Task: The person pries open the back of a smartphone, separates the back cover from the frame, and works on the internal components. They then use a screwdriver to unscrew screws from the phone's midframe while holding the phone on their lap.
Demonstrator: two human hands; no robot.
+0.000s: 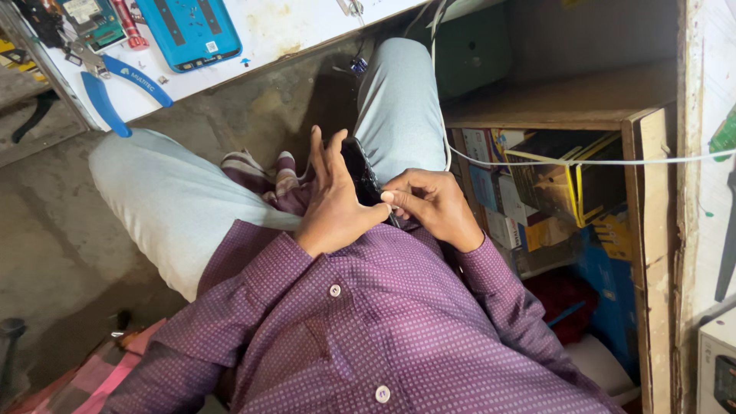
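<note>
- Now, centre frame: my left hand (331, 201) cradles dark phone (363, 178) on edge, fingers spread to steady it.
- Right hand (431, 208) grip pinches phone's lower edge.
- Blue pliers (115, 84) lie on worktop (268, 27), upper left.

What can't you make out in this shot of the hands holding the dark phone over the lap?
Head view only:
- Dark phone: seen edge-on, mostly covered by the left hand; its face is hidden.
- Right hand: fingertips tucked against the phone; exact grip unclear.
- Blue panel on the white bench: cut off by the top edge.
- Boxes in the wooden shelf: shadowed, too small to identify.
</note>
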